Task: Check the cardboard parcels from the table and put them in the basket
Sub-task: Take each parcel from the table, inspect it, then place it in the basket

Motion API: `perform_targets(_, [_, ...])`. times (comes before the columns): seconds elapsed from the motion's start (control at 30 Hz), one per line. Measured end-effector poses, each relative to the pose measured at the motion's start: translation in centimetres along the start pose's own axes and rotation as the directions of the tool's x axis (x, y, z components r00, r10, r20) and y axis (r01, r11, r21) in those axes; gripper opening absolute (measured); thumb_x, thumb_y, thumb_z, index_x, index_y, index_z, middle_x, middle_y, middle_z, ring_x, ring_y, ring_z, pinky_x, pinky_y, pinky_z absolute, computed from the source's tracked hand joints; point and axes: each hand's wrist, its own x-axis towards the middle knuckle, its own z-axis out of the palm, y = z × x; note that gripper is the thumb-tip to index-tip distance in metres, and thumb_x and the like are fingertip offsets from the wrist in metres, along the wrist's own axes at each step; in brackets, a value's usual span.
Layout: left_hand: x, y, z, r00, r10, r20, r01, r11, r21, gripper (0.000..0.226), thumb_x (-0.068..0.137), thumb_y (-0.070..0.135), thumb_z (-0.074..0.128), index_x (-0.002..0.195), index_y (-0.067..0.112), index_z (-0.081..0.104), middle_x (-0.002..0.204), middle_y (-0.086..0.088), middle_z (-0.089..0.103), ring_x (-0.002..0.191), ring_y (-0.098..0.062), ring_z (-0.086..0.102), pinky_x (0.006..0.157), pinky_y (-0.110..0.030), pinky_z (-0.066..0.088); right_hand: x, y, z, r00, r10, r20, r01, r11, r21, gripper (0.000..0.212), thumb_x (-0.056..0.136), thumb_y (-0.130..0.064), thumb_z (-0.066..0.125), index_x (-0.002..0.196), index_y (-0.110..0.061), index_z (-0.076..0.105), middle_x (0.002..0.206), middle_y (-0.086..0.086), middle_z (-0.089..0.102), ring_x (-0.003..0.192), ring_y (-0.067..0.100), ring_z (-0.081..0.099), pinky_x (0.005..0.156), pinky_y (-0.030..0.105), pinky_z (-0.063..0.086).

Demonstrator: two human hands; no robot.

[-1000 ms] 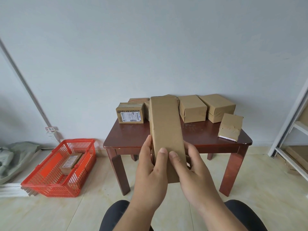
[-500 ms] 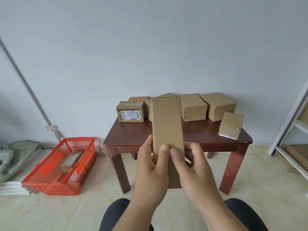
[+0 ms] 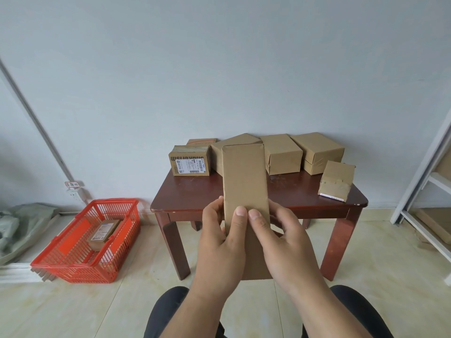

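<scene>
You grip a long parcel [image 3: 244,181] upright with your left hand [image 3: 219,242] and right hand [image 3: 284,242]. 1 parcel [image 3: 103,234] lies in the basket [image 3: 61,268]; 6 wait on the table [image 3: 195,191].

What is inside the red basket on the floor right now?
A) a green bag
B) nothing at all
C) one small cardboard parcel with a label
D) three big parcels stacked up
C: the red basket on the floor left of the table holds a single labelled parcel lying on its bottom; no other box shows inside it.
</scene>
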Motion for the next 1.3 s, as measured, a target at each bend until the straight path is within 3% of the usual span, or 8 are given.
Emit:
perform_targets(0.13, [-0.4, -0.1, 0.1, 0.998, 0.008, 0.055, -0.008, 1.000, 0.010, 0.040, 0.104, 0.038, 0.058, 0.143, 0.041, 0.051, 0.115, 0.024, 0.073, 0.106, 0.004, 0.069, 0.080, -0.016, 0.055, 0.6, -0.4, -0.2, 0.999, 0.035, -0.028, -0.034, 0.999, 0.010, 0.036, 0.090, -0.058, 0.069, 0.119, -0.037, 0.071, 0.111, -0.017, 0.076, 0.092, -0.010, 0.068, 0.065, 0.006, 0.049])
perform_targets(0.33, [0.1, 0.0, 0.0, 0.998, -0.034, 0.047, 0.033, 0.999, 0.026, 0.073, 0.092, 0.071, 0.059, 0.155, 0.039, 0.043, 0.143, 0.012, 0.064, 0.128, -0.008, 0.063, 0.106, -0.042, 0.055, 0.8, -0.6, 0.0, 0.998, 0.028, -0.060, -0.025, 0.999, 0.044, 0.047, 0.078, -0.065, 0.070, 0.110, -0.031, 0.073, 0.101, -0.019, 0.078, 0.089, -0.008, 0.070, 0.064, 0.008, 0.050])
perform_targets(0.53, [0.9, 0.2, 0.0, 0.999, -0.026, -0.025, 0.028, 0.998, 0.058, 0.040, 0.100, 0.056, 0.058, 0.137, 0.043, 0.058, 0.133, 0.012, 0.065, 0.112, -0.001, 0.066, 0.084, -0.022, 0.054, 0.6, -0.6, 0.2, 0.997, 0.051, -0.063, -0.047, 0.997, 0.064, 0.035, 0.085, -0.055, 0.074, 0.109, -0.029, 0.073, 0.102, -0.015, 0.079, 0.090, -0.001, 0.074, 0.071, 0.019, 0.055])
perform_targets(0.7, [0.4, 0.3, 0.2, 0.999, -0.022, -0.050, 0.024, 0.999, 0.043, 0.038, 0.098, 0.054, 0.064, 0.134, 0.045, 0.058, 0.134, 0.013, 0.064, 0.115, -0.002, 0.066, 0.095, -0.035, 0.058, 1.3, -0.7, 0.1, 0.994, 0.033, -0.102, -0.030, 0.999, 0.022, 0.030, 0.089, -0.058, 0.073, 0.110, -0.036, 0.072, 0.103, -0.020, 0.077, 0.097, 0.001, 0.072, 0.086, 0.035, 0.059])
perform_targets(0.83, [0.4, 0.8, 0.1, 0.998, -0.032, -0.045, 0.032, 0.999, 0.008, 0.044, 0.097, 0.048, 0.066, 0.137, 0.033, 0.054, 0.123, 0.018, 0.067, 0.100, 0.011, 0.066, 0.077, -0.016, 0.056, 1.2, -0.8, -0.1, 0.997, 0.012, -0.070, -0.012, 1.000, -0.006, 0.029, 0.092, -0.058, 0.071, 0.117, -0.044, 0.071, 0.106, -0.020, 0.077, 0.101, 0.002, 0.072, 0.089, 0.039, 0.061])
perform_targets(0.97, [0.7, 1.1, -0.2, 0.999, -0.035, -0.035, 0.034, 0.999, -0.015, 0.029, 0.097, 0.049, 0.066, 0.123, 0.040, 0.058, 0.115, 0.016, 0.071, 0.100, 0.004, 0.068, 0.079, -0.021, 0.056, 0.6, -0.8, -0.1, 0.999, 0.004, -0.045, -0.005, 1.000, -0.016, 0.037, 0.087, -0.063, 0.070, 0.119, -0.044, 0.070, 0.109, -0.021, 0.076, 0.103, 0.001, 0.072, 0.089, 0.038, 0.061])
perform_targets(1.07, [0.6, 1.1, -0.3, 0.999, -0.031, 0.011, 0.031, 0.999, -0.023, 0.035, 0.099, 0.049, 0.063, 0.134, 0.046, 0.058, 0.116, 0.018, 0.073, 0.110, -0.001, 0.068, 0.084, -0.026, 0.058, 0.4, -1.0, -0.2, 0.999, 0.002, -0.042, -0.004, 1.000, -0.030, 0.045, 0.079, -0.070, 0.066, 0.116, -0.044, 0.070, 0.108, -0.024, 0.075, 0.103, -0.001, 0.071, 0.088, 0.035, 0.060])
perform_targets(1.3, [-0.3, 1.4, -0.1, 1.000, -0.007, -0.003, 0.007, 0.999, -0.039, 0.029, 0.100, 0.037, 0.066, 0.127, 0.047, 0.062, 0.111, 0.021, 0.075, 0.100, 0.003, 0.070, 0.072, -0.016, 0.057, 0.8, -1.2, -0.1, 0.995, 0.008, -0.104, -0.009, 1.000, -0.012, 0.054, 0.071, -0.078, 0.064, 0.103, -0.034, 0.074, 0.100, -0.018, 0.077, 0.095, 0.000, 0.072, 0.076, 0.025, 0.055])
